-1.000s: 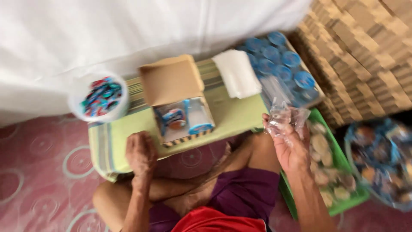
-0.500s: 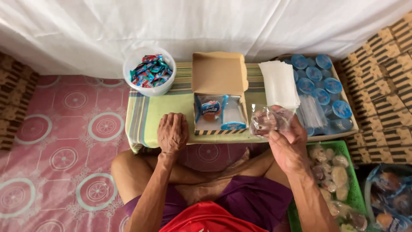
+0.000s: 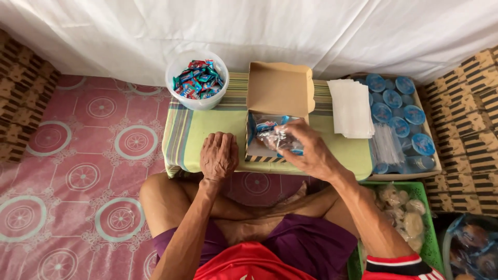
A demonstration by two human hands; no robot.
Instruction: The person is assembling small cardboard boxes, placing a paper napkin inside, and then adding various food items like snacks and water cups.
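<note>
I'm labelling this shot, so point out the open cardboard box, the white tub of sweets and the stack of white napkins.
open cardboard box (image 3: 280, 89), head view, inside of raised lid.
white tub of sweets (image 3: 198, 102), head view, front wall.
stack of white napkins (image 3: 350, 108), head view, top sheet.

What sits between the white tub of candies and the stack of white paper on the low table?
The open brown cardboard box, its lid raised, in the head view; right hand lowers a clear plastic packet in.

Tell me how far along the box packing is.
Done: the box is open with blue-wrapped items inside. In hand: the right hand lowers a clear bag into it while the left hand rests on the table. Left: the lid is up; the napkins and cups lie untouched.
</note>
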